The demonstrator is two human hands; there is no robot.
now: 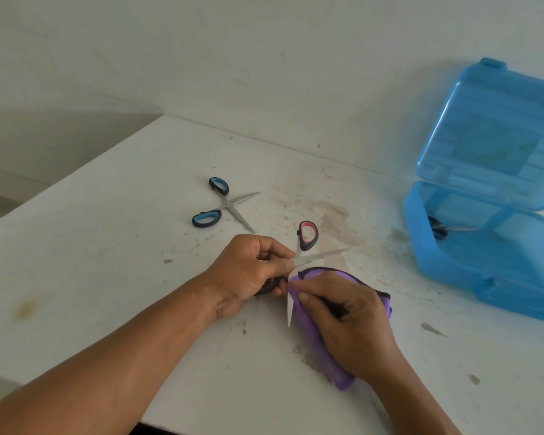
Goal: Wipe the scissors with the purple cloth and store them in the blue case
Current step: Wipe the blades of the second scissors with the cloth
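This is the wiping step. The left hand (248, 271) clamps the open pink-handled metal scissors (308, 246). The right hand (349, 324) pinches the soft purple cloth (321, 337) onto one blade. Next, they go in the open blue plastic case (453, 271) at three o'clock.

- A plain, bare room, most likely a simple home or utility work corner; the exact kind cannot be told.
- White table (107, 246) set into a corner against unadorned pale walls (264, 58).
- Table surface stained and speckled with brown marks (333, 215), showing rough everyday use.
- Household items only: scissors (223, 204) and a translucent blue case (490, 196).
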